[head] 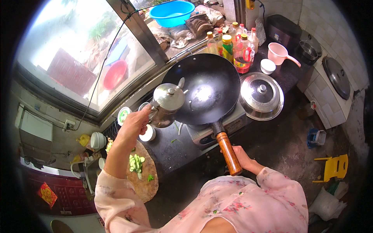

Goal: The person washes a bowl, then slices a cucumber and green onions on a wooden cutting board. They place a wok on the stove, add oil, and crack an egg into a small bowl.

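Observation:
My left hand (138,121) grips a lidded metal oil pot (170,97) by its handle. The pot is held over the left side of a black wok (209,84), its spout towards the middle. A thin curved streak and some shiny spots show on the wok's surface below the spout. The wok sits on a gas stove (201,135), its wooden handle (228,153) pointing towards me. My right hand (242,155) is beside and partly behind this handle; its fingers are hidden, so I cannot tell whether it grips anything. Sliced cucumber (135,163) lies on a round wooden chopping board (145,186).
A metal lid (262,94) lies right of the wok. Behind are several bottles (242,55), a white bowl (267,66) and a pink ladle (277,53). A white cup (148,133) stands below the oil pot. A window (87,55) borders the counter (167,154). A yellow chair (333,168) is right.

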